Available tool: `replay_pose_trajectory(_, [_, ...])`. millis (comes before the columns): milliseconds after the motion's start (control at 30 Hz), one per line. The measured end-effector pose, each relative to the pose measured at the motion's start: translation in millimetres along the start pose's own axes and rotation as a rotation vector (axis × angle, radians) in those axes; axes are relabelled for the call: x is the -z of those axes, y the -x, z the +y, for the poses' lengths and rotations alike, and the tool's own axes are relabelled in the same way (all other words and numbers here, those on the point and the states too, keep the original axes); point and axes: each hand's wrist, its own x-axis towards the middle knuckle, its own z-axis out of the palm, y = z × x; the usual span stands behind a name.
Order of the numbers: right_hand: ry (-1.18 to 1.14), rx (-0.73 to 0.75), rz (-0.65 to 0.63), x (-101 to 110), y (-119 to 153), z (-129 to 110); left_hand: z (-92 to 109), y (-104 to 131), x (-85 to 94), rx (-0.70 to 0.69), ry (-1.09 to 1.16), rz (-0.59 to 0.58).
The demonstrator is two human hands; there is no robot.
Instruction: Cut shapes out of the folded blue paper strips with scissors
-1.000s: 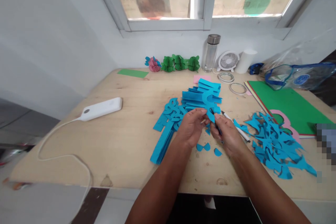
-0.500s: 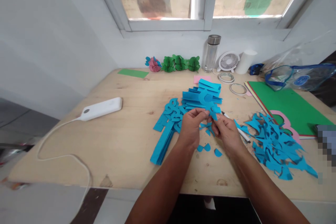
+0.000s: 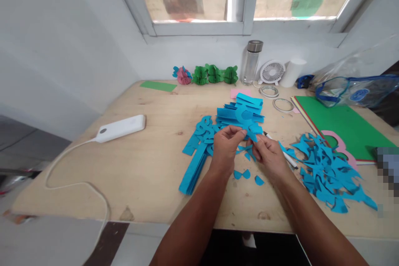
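Observation:
Between my hands is a blue paper cutout (image 3: 243, 115) with a curved, ring-like top. My left hand (image 3: 228, 144) pinches its lower left side, and my right hand (image 3: 267, 152) grips its lower right. Folded blue paper strips (image 3: 229, 116) lie just behind it. Left of my left hand sit blue curved cutouts (image 3: 205, 131) and a long folded blue strip (image 3: 193, 170). A few small blue scraps (image 3: 246, 173) rest in front of my hands.
A heap of blue offcuts (image 3: 330, 174) and green sheets (image 3: 349, 124) are on the right, with a marker (image 3: 290, 160) nearby. A white power bank (image 3: 121, 128) lies left. Along the wall stand paper figures (image 3: 213, 75), a bottle (image 3: 252, 64) and a fan (image 3: 272, 72).
My hands have shifted slightly around the lower part of the blue cutout, which stays held between them. The rest of the table looks the same.

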Motion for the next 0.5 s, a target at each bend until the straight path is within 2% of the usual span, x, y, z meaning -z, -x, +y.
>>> replay_pose_trajectory(300, [0.010, -0.007, -0.020, 0.2, 0.0, -0.5, 5.5, -1.9, 3.5, 0.021, -0.044, -0.047])
replay_pose_trajectory(500, [-0.082, -0.056, -0.057, -1.2, 0.9, -0.4, 6.5, -4.4, 8.6, -0.067, -0.211, -0.031])
